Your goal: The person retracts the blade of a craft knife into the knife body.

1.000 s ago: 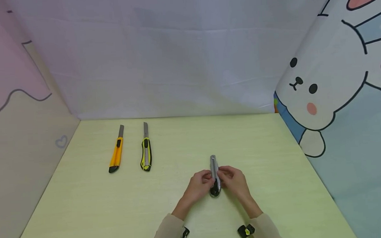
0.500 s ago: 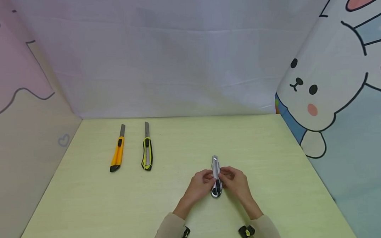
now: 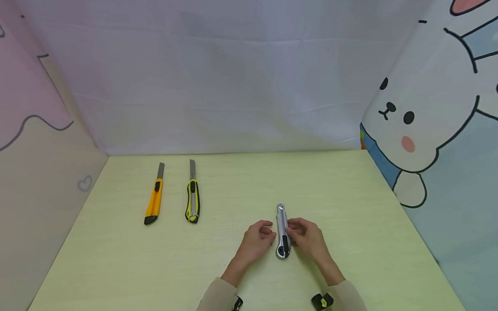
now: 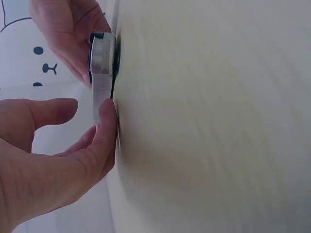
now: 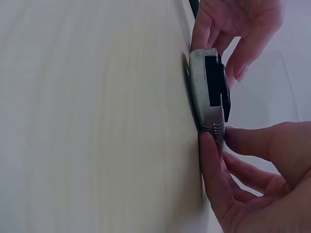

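A silver utility knife (image 3: 282,226) with a black slider lies upright in the head view, its round end toward the person. My right hand (image 3: 308,238) pinches its right edge; in the right wrist view the thumb (image 5: 252,141) and index finger (image 5: 214,167) meet at the ribbed side of the grey body. Just left of the knife is my left hand (image 3: 254,242), fingers relaxed and curved, holding nothing. Its thumb (image 4: 56,110) stands apart from the knife in the left wrist view, while a fingertip (image 4: 107,111) sits right at the body's edge. No blade shows on this knife.
An orange utility knife (image 3: 153,201) and a yellow-green and black one (image 3: 192,199) lie at the back left, both with blades out, pointing away. The pale wooden table (image 3: 233,188) ends at a white curtain (image 3: 229,82). Printed cloth with a rabbit (image 3: 438,96) hangs on the right.
My left hand has let go of the silver knife and drawn a little to the left. The right hand stays in place on it. The knife has turned slightly, face up.
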Available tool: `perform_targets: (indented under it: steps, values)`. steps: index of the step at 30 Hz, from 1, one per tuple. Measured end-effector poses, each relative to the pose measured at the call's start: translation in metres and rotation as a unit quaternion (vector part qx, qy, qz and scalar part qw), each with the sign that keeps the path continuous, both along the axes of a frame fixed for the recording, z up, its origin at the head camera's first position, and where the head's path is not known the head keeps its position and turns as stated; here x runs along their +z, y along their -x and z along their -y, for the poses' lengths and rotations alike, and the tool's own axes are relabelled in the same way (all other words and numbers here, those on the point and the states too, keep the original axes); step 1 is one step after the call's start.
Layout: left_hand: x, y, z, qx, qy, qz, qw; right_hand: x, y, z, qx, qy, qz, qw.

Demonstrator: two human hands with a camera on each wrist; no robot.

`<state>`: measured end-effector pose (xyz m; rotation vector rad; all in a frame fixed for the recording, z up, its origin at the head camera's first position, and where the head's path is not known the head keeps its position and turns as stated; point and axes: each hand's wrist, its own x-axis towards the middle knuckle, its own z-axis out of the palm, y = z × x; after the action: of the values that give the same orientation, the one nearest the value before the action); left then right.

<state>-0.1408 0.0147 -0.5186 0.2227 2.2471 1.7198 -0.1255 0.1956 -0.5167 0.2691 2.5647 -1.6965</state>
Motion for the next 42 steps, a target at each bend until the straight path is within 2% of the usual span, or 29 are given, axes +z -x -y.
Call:
perform_targets:
  steps: [12, 35, 42]
  values:
    - [0.0, 0.007, 0.014, 0.05, 0.023, -0.02, 0.9983, -0.002, 0.0, -0.001, 0.002, 0.005, 0.004, 1.0]
    - [0.004, 0.024, 0.049, 0.081, 0.046, -0.042, 0.9948, 0.0, -0.001, 0.0, 0.004, -0.001, 0.007, 1.0]
    - [0.004, 0.029, 0.058, 0.101, 0.065, -0.048, 0.9915, -0.001, 0.0, 0.001, 0.005, -0.002, 0.009, 0.9999]
